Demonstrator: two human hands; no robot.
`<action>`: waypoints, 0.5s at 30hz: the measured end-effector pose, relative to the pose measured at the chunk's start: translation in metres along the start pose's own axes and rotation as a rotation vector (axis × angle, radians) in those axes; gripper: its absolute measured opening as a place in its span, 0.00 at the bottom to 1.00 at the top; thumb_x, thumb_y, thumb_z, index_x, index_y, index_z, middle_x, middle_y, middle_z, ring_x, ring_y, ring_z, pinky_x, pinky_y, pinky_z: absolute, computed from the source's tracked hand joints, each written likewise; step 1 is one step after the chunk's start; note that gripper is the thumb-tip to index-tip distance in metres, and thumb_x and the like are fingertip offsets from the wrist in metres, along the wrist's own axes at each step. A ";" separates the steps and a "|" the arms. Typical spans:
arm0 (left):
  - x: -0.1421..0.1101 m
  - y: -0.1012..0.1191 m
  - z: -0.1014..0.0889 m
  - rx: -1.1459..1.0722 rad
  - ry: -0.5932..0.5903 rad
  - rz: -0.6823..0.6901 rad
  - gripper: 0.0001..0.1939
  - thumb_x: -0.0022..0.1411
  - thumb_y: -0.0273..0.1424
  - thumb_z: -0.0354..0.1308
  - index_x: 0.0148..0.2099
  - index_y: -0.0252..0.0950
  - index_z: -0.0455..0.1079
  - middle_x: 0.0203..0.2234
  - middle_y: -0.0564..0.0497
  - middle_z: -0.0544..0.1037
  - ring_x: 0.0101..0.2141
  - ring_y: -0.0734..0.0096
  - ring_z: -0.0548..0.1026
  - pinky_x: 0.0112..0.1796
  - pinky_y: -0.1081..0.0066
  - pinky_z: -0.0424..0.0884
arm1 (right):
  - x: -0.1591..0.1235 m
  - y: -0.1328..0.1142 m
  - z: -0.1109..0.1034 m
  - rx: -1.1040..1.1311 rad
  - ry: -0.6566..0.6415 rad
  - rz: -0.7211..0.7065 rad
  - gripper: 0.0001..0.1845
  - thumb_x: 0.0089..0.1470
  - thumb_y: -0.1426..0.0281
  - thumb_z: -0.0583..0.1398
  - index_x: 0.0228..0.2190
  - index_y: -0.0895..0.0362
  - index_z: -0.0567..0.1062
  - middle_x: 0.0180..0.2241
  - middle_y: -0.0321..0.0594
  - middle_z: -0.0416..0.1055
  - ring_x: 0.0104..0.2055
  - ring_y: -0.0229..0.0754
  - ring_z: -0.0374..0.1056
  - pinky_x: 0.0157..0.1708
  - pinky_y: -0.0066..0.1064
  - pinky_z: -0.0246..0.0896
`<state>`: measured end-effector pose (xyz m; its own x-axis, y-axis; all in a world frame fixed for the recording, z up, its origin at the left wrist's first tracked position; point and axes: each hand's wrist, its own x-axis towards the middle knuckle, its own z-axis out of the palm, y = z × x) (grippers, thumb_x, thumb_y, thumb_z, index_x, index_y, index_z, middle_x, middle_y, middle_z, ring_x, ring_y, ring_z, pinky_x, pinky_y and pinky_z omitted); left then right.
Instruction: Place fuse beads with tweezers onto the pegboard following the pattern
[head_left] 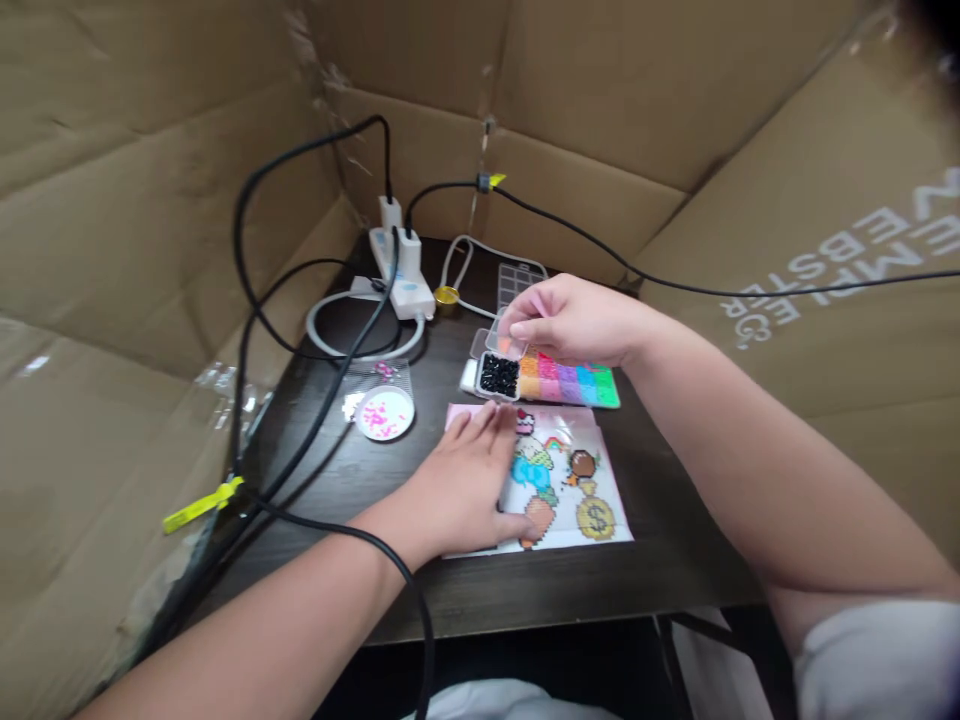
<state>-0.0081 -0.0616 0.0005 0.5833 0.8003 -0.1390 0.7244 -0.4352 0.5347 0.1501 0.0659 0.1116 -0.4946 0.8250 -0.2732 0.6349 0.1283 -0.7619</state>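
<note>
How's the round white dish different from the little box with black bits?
The dish is round; the box is squarish. The dish holds scattered pink bits, its white bottom showing; the box is packed with black bits. Both hold many tiny pieces.

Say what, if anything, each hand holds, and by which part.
Right hand: fingers at the edge of a clear plastic lid; whether gripping cannot be told. Left hand: holds nothing, resting on the white sheet with colourful pictures.
</note>
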 end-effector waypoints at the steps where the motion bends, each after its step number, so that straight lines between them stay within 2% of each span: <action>1: 0.001 0.000 0.000 0.012 0.003 -0.001 0.62 0.56 0.58 0.59 0.75 0.21 0.40 0.74 0.26 0.45 0.73 0.38 0.42 0.69 0.44 0.44 | -0.013 0.005 -0.009 -0.009 0.025 0.012 0.06 0.56 0.70 0.65 0.28 0.56 0.81 0.25 0.37 0.75 0.21 0.32 0.61 0.22 0.27 0.54; 5: 0.005 -0.002 0.001 0.035 0.036 -0.005 0.64 0.54 0.59 0.60 0.76 0.24 0.38 0.74 0.28 0.45 0.73 0.36 0.43 0.69 0.43 0.45 | -0.061 0.038 -0.038 -0.031 0.130 0.162 0.07 0.56 0.64 0.66 0.32 0.54 0.81 0.20 0.32 0.71 0.14 0.29 0.52 0.16 0.26 0.46; 8: 0.007 -0.004 0.001 0.043 0.015 -0.006 0.64 0.54 0.60 0.60 0.77 0.25 0.38 0.74 0.28 0.45 0.73 0.35 0.44 0.69 0.42 0.45 | -0.083 0.067 -0.045 -0.003 0.130 0.270 0.07 0.57 0.63 0.66 0.34 0.54 0.80 0.19 0.31 0.70 0.12 0.28 0.47 0.12 0.25 0.39; 11: 0.007 -0.005 -0.001 0.067 0.008 -0.009 0.66 0.52 0.60 0.62 0.77 0.27 0.36 0.74 0.29 0.44 0.73 0.35 0.43 0.69 0.40 0.46 | -0.091 0.093 -0.045 0.031 0.108 0.327 0.08 0.57 0.63 0.66 0.33 0.54 0.79 0.23 0.33 0.75 0.12 0.27 0.47 0.10 0.26 0.37; 15: 0.006 -0.005 -0.004 0.095 -0.021 -0.023 0.66 0.53 0.58 0.63 0.77 0.27 0.34 0.74 0.29 0.42 0.73 0.35 0.42 0.68 0.39 0.46 | -0.091 0.114 -0.043 0.036 0.085 0.319 0.05 0.56 0.66 0.65 0.35 0.54 0.79 0.32 0.36 0.81 0.12 0.27 0.49 0.10 0.27 0.40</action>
<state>-0.0100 -0.0527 0.0003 0.5727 0.8024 -0.1680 0.7688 -0.4545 0.4499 0.2930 0.0290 0.0746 -0.2223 0.8635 -0.4527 0.7275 -0.1622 -0.6666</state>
